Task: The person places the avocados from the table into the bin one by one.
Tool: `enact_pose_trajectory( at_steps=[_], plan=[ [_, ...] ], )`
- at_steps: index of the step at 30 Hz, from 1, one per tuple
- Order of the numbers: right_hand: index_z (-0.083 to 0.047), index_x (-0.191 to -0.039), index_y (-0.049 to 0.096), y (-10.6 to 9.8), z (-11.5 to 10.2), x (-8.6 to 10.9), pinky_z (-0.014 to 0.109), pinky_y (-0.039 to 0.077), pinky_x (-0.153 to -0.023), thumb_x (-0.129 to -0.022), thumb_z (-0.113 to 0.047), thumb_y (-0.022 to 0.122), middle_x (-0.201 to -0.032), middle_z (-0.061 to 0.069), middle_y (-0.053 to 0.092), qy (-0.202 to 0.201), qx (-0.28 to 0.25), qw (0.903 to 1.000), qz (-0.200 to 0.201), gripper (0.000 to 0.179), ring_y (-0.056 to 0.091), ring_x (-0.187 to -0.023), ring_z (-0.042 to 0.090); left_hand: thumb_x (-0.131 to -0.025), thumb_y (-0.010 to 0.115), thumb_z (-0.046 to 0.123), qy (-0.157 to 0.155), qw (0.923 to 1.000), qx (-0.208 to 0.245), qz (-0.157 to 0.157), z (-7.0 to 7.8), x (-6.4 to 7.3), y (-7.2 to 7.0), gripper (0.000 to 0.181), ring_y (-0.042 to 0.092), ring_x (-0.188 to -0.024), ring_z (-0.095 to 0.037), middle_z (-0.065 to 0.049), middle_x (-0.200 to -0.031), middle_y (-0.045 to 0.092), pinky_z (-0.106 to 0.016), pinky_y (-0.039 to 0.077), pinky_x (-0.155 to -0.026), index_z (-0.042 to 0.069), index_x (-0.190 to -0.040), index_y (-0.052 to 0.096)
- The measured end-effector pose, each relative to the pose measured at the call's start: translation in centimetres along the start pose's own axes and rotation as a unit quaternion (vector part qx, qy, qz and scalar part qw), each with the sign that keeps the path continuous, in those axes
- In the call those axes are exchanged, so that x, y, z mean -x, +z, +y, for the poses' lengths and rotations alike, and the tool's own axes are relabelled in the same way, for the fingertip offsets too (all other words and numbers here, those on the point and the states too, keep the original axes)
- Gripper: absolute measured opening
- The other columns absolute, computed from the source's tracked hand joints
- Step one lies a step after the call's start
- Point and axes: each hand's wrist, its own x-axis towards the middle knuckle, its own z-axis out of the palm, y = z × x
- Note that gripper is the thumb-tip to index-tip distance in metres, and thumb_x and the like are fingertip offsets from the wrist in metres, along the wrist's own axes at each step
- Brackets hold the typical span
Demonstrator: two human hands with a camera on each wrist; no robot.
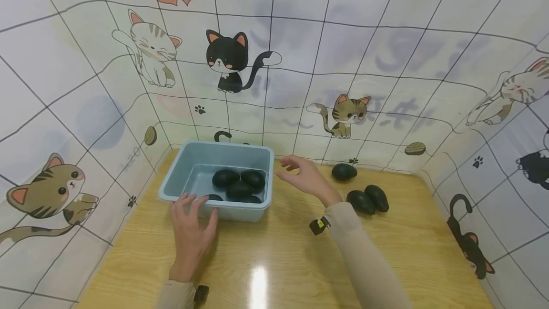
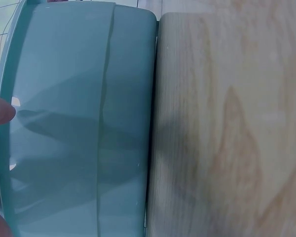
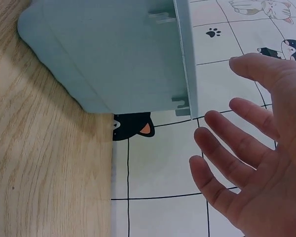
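Note:
A light blue plastic bin (image 1: 218,148) sits at the back left of the wooden table, with several dark green avocados (image 1: 239,190) inside, mostly toward its right half. My left hand (image 1: 192,232) is at the bin's front rim, fingers spread and loosely bent; whether they press on the rim I cannot tell. In the left wrist view, the thumb (image 2: 1,111) shows beside the bin wall (image 2: 64,123). Just off the bin's right side hovers my right hand (image 1: 306,178), its fingers parted around nothing. In the right wrist view, that hand (image 3: 266,143) is apart from the bin (image 3: 123,54).
Three more avocados lie on the table at the right: one (image 1: 344,172) near the back wall, and two (image 1: 361,202) (image 1: 377,198) side by side in front of it. A tiled cat-print cover (image 1: 291,61) lines the walls behind and beside the wooden table (image 1: 300,271).

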Motion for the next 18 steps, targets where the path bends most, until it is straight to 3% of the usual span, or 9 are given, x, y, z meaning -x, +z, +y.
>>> enact_pose_trajectory(
  at_steps=[18],
  plan=[
    [-0.019,-0.143,0.064,-0.11,0.9,0.68,0.054,0.057,-0.103,-0.1,-0.045,0.071,-0.144,0.006,0.069,0.018,-0.008,0.9997,0.012,0.052,0.068,-0.127,0.03,-0.086,0.077,0.019,-0.011,0.9998,-0.009,-0.012,0.1,-0.01,-0.28,0.035,0.048,-0.131,-0.055,-0.032,-0.127,0.056,-0.083,0.021,-0.117,0.002,-0.115,0.07]
  ],
)
